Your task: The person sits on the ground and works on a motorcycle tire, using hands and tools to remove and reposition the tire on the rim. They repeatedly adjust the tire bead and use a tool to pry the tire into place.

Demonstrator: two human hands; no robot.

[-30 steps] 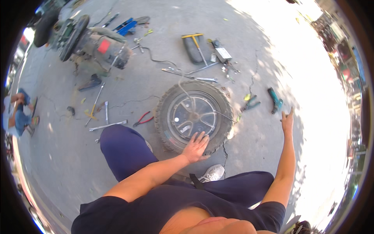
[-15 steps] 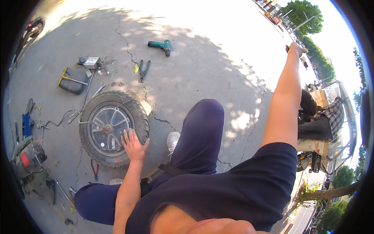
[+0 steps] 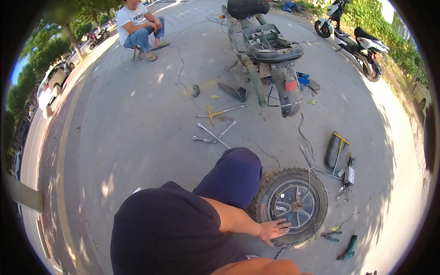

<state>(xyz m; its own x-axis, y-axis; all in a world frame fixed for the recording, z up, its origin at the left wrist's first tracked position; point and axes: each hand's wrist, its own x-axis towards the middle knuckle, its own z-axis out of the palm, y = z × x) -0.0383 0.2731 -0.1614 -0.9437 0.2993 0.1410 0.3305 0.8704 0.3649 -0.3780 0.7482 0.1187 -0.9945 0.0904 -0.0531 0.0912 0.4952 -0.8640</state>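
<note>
A scooter wheel with a knobbly black tyre and a spoked hub [image 3: 300, 195] lies flat on the pavement. A cable runs from its axle. My left hand [image 3: 273, 230] rests on the near left side of the wheel, palm down and fingers spread, gripping nothing. My right hand is outside the view. Close to the wheel's near right side are pliers [image 3: 331, 236] and a teal cordless drill [image 3: 348, 250]. Beyond its right side lie a silver box with wires [image 3: 349, 175] and a dark rounded part [image 3: 331, 153] with a yellow T-handle wrench [image 3: 339, 146] across it.
A partly stripped scooter [image 3: 270, 50] stands ahead, its rear mudguard facing me. Several wrenches [image 3: 215, 133] and a black plastic part [image 3: 233, 91] lie left of it. A person [image 3: 140, 27] sits on a low stool at far left. A white scooter [image 3: 362, 48] is parked at far right.
My view has swung left, bringing in the stripped scooter and the seated person. My outstretched right arm has left the view. My left hand is still on the wheel.
</note>
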